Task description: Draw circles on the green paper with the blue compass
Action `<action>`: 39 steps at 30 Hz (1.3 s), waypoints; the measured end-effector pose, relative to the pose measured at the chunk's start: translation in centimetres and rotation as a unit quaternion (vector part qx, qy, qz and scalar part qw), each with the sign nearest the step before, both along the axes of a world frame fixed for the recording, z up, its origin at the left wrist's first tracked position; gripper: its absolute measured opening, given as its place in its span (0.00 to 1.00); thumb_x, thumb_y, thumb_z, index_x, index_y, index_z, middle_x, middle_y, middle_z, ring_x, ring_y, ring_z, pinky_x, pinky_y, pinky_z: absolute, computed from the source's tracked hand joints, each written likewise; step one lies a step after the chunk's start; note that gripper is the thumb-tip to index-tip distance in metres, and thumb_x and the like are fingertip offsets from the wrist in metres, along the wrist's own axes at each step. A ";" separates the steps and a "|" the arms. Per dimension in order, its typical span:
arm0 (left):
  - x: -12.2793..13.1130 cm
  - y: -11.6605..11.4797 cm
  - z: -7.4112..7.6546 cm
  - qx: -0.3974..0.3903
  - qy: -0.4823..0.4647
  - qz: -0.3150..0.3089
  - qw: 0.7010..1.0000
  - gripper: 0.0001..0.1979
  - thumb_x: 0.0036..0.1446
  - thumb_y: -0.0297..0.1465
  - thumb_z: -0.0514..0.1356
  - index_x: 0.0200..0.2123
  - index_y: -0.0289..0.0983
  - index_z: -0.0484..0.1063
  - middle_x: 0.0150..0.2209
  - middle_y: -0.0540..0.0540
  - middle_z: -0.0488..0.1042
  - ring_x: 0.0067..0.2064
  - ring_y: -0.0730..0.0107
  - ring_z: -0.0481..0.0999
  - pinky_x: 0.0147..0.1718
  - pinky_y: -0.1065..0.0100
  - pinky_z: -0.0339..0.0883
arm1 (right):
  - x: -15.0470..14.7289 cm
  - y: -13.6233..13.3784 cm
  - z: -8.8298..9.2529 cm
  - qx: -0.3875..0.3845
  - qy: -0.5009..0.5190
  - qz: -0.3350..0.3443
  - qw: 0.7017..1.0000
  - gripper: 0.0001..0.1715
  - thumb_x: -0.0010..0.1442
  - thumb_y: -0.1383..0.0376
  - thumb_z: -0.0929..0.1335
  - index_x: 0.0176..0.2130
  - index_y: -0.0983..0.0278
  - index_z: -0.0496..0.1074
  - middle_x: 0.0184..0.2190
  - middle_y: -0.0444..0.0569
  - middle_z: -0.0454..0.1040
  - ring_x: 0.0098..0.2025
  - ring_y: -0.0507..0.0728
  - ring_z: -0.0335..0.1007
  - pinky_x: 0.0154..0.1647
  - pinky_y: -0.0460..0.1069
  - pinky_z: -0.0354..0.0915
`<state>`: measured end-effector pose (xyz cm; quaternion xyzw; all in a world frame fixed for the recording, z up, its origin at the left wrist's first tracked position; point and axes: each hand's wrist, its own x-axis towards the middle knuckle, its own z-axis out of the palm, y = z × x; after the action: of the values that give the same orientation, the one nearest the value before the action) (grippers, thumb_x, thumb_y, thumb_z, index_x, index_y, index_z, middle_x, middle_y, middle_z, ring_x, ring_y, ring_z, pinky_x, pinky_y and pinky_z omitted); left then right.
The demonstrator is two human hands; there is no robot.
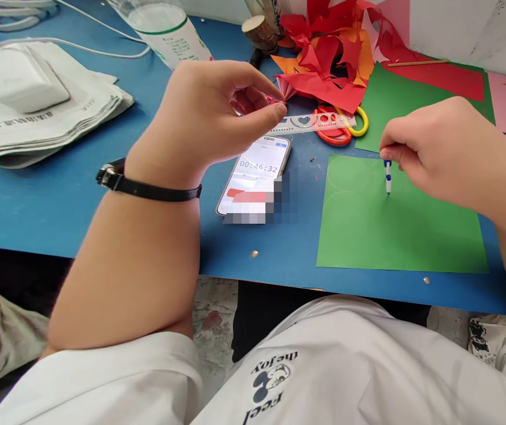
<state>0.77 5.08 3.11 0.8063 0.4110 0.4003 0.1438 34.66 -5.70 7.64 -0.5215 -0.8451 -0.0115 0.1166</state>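
Note:
My right hand (439, 153) is closed around the top of a small blue-and-white drawing compass (388, 184). The compass stands almost upright, its tip at the surface of a green paper sheet (394, 236). Faint curved lines show at that sheet's upper left. My left hand (230, 112) hovers above a phone (255, 171), thumb and forefinger drawn together. Right at those fingertips is a pleated pink paper piece (286, 87); whether it is pinched or lies behind them is unclear. Just beyond are a clear stencil ruler (304, 122) and red-and-yellow scissors (335, 134).
Red and orange paper scraps (324, 53) pile up at the back, beside a second green sheet (406, 94) and pink paper (503, 100). A plastic cup (164, 35) stands at back left. Folded newspaper (58, 127) carries a white box (27, 79). A white cable (98, 52) runs behind.

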 end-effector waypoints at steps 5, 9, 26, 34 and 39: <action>0.0 -0.2 0.2 -0.005 -0.001 -0.005 1.000 0.16 0.61 0.43 0.72 0.43 0.40 0.94 0.32 0.49 0.83 0.35 0.67 0.75 0.39 0.58 0.70 | -0.2 1.8 0.5 0.013 -0.039 -0.086 0.995 0.17 0.74 0.67 0.76 0.36 0.56 0.67 0.31 0.49 0.74 0.35 0.62 0.64 0.43 0.57 0.55; 0.1 -0.4 0.4 -0.010 0.001 -0.010 1.000 0.17 0.62 0.44 0.72 0.44 0.39 0.94 0.32 0.48 0.84 0.36 0.67 0.76 0.40 0.58 0.72 | 0.7 2.2 0.7 0.025 -0.045 -0.142 0.988 0.22 0.74 0.62 0.78 0.36 0.56 0.64 0.27 0.46 0.65 0.32 0.59 0.55 0.39 0.57 0.49; 0.2 -0.2 0.1 -0.004 0.011 -0.024 1.000 0.16 0.63 0.45 0.71 0.43 0.40 0.92 0.33 0.46 0.84 0.36 0.62 0.80 0.42 0.54 0.76 | 0.5 0.4 0.9 0.017 -0.067 -0.165 0.984 0.15 0.77 0.53 0.76 0.38 0.54 0.76 0.29 0.53 0.71 0.34 0.65 0.67 0.41 0.59 0.64; 1.0 -0.4 -0.3 -0.015 0.035 -0.053 0.998 0.18 0.64 0.48 0.68 0.45 0.43 0.91 0.35 0.47 0.85 0.37 0.62 0.80 0.44 0.53 0.77 | 0.9 0.2 -1.0 -0.045 0.029 -0.127 0.990 0.03 0.81 0.58 0.74 0.49 0.53 0.78 0.45 0.53 0.91 0.49 0.72 0.89 0.52 0.64 0.76; 1.6 -1.2 0.0 -0.054 0.033 -0.072 0.995 0.14 0.65 0.47 0.71 0.44 0.46 0.89 0.34 0.50 0.83 0.37 0.63 0.77 0.44 0.55 0.76 | 2.9 -1.4 -1.8 0.033 0.160 -0.095 0.982 0.09 0.80 0.52 0.77 0.48 0.50 0.79 0.40 0.49 0.91 0.42 0.69 0.87 0.49 0.66 0.79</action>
<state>2.37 3.88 3.13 0.8374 0.3776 0.3395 0.2022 37.56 -7.13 5.81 -0.5904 -0.7615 0.0326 0.2656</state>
